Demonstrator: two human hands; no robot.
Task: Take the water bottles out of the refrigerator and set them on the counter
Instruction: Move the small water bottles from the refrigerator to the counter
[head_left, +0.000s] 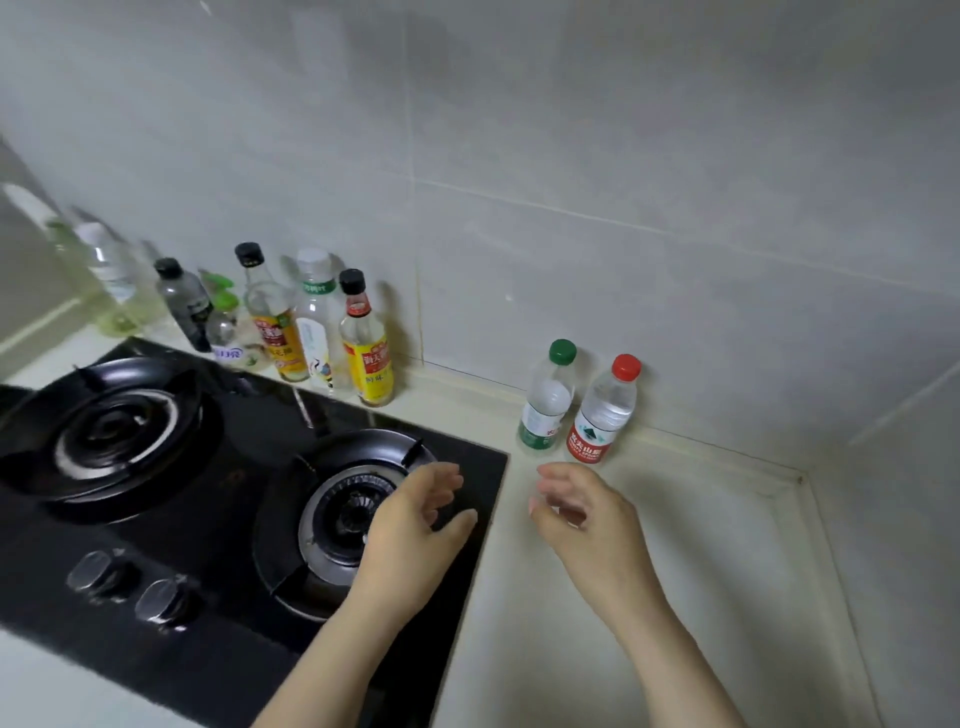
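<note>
- Over the stove's (208, 493) right burner, I see my left hand (410, 525) spread, holding nothing.
- Right of the stove, my right hand (587, 514) hovers loosely spread above the table (649, 597).
- Beyond it, green-capped bottle (545, 400) and red-capped bottle (602, 410) stand upright, touching, against the wall.

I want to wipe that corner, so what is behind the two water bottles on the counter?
Only the tiled wall and its seam with the counter. The green-capped bottle and red-capped bottle stand close against it; the strip directly behind them is covered.
</note>
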